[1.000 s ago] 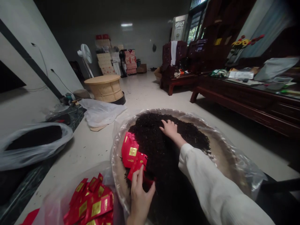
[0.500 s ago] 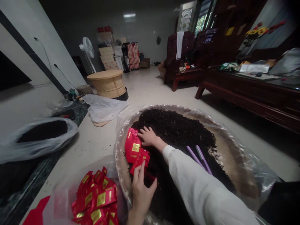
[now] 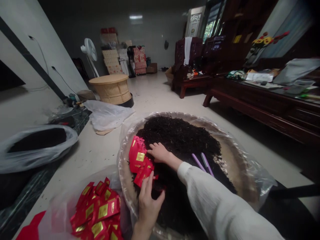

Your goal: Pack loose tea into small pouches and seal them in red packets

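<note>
My left hand [image 3: 148, 203] is curved, palm up, around a dark red packet [image 3: 158, 190] in shadow, its thumb and fingers on opposite edges. Its fingertips touch a small red packet [image 3: 143, 175] with gold print. My right hand [image 3: 161, 152] reaches across from the right, fingers extended over the dark dried leaves [image 3: 180, 133], beside a stack of flat red packets [image 3: 136, 156] with a gold label. Its fingertips come near the stack's edge, and the underside is hidden. Leaves and packets lie in a wide round tray [image 3: 243, 176] lined with clear plastic.
Two purple-handled strips [image 3: 203, 163] rest on the leaves. Left of the tray, a clear plastic bag [image 3: 62, 206] holds several filled red packets [image 3: 100, 210]. Another bag [image 3: 72, 136] contains dark material. Beyond stand a round wooden stool [image 3: 110, 88] and a dark wooden table [image 3: 265, 103].
The view has turned slightly right, shifting everything left. My right hand's fingers are less spread and sit a little lower beside the packets. My left hand keeps nearly the same pose.
</note>
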Demonstrator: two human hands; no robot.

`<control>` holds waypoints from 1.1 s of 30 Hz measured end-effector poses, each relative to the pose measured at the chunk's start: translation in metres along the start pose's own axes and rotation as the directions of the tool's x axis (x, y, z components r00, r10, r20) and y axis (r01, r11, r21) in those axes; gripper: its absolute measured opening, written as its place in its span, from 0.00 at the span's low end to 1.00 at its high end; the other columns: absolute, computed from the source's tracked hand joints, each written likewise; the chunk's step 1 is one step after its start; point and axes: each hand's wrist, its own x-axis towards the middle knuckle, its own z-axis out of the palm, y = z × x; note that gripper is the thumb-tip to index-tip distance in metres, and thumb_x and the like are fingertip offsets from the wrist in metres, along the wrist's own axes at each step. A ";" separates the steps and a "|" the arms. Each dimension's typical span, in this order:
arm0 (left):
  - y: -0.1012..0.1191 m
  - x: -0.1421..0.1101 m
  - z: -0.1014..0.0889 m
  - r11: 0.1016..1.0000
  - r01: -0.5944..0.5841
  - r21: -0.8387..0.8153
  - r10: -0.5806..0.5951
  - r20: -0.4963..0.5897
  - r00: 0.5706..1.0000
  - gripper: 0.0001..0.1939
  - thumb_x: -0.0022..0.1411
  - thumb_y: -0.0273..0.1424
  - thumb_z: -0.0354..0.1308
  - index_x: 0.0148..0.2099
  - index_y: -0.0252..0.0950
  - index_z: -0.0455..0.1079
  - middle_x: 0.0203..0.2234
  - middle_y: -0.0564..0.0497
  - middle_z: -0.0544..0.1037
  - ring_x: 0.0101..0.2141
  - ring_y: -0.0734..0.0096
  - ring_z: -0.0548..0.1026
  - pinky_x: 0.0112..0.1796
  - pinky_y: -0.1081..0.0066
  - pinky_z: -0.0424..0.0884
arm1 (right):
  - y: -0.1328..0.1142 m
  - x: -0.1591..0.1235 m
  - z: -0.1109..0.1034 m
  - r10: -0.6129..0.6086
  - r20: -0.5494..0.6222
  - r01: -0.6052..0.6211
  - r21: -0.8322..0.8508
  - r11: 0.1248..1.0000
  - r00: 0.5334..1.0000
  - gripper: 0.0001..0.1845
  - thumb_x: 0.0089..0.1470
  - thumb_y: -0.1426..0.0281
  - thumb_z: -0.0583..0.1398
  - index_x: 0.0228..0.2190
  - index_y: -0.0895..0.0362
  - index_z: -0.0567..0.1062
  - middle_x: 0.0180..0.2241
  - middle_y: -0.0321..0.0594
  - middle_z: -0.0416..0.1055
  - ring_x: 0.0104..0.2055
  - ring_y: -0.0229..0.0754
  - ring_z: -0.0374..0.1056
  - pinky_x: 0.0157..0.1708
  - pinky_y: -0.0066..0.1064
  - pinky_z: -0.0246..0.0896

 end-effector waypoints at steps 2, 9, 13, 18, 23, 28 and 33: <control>-0.001 -0.001 -0.002 0.999 -0.025 0.031 0.026 -0.016 1.000 0.32 0.58 0.29 0.59 0.64 0.37 0.56 0.46 0.41 0.74 0.45 0.57 0.77 0.41 0.60 0.79 | -0.005 -0.004 0.001 -0.002 0.001 0.002 0.036 0.999 1.000 0.11 0.56 0.74 0.59 0.41 0.57 0.77 0.46 0.50 0.71 0.49 0.51 0.66 0.44 0.37 0.63; 0.006 0.007 -0.012 0.968 -0.231 0.095 0.228 0.043 0.973 0.13 0.65 0.31 0.54 0.52 0.39 0.65 0.44 0.42 0.72 0.41 0.61 0.79 0.36 0.65 0.80 | 0.007 -0.074 -0.008 0.084 -0.027 -0.074 0.250 0.965 0.996 0.11 0.47 0.82 0.62 0.33 0.58 0.78 0.38 0.46 0.73 0.37 0.44 0.71 0.33 0.29 0.64; 0.010 0.010 -0.010 0.967 -0.225 0.118 0.220 0.050 0.974 0.10 0.65 0.34 0.53 0.47 0.38 0.65 0.42 0.42 0.74 0.39 0.60 0.80 0.34 0.65 0.80 | 0.009 -0.111 -0.024 0.149 -0.097 -0.097 0.410 0.907 0.984 0.10 0.46 0.81 0.63 0.33 0.58 0.77 0.34 0.38 0.74 0.37 0.39 0.72 0.37 0.25 0.65; 0.011 0.010 -0.005 0.969 -0.199 0.144 0.195 0.043 0.980 0.11 0.64 0.31 0.54 0.49 0.36 0.63 0.42 0.40 0.76 0.38 0.58 0.81 0.33 0.63 0.80 | -0.021 -0.129 -0.043 0.191 -0.272 0.080 0.742 0.666 0.943 0.13 0.43 0.82 0.64 0.32 0.56 0.79 0.34 0.37 0.77 0.38 0.39 0.73 0.40 0.27 0.66; 0.009 0.009 -0.004 0.972 -0.188 0.143 0.185 0.031 0.982 0.14 0.61 0.29 0.56 0.50 0.36 0.63 0.43 0.40 0.77 0.40 0.57 0.81 0.34 0.63 0.80 | -0.035 -0.134 -0.040 0.237 -0.278 0.093 0.808 0.582 0.931 0.17 0.44 0.84 0.63 0.36 0.56 0.80 0.37 0.40 0.79 0.40 0.41 0.74 0.43 0.31 0.67; 0.009 0.007 -0.001 0.978 -0.163 0.131 0.161 0.029 0.987 0.15 0.60 0.29 0.58 0.50 0.37 0.63 0.42 0.42 0.77 0.42 0.59 0.80 0.36 0.63 0.80 | -0.036 -0.142 -0.031 0.353 -0.288 0.059 0.841 0.537 0.890 0.13 0.48 0.81 0.63 0.36 0.55 0.80 0.38 0.40 0.80 0.41 0.43 0.75 0.45 0.34 0.69; 0.012 0.007 0.002 0.973 -0.166 0.158 0.165 0.015 0.986 0.16 0.62 0.29 0.55 0.52 0.35 0.62 0.43 0.39 0.77 0.42 0.57 0.80 0.37 0.63 0.80 | -0.049 -0.138 -0.033 0.191 -0.317 0.146 0.788 0.598 0.929 0.15 0.54 0.80 0.58 0.40 0.53 0.79 0.42 0.39 0.80 0.44 0.42 0.75 0.47 0.33 0.69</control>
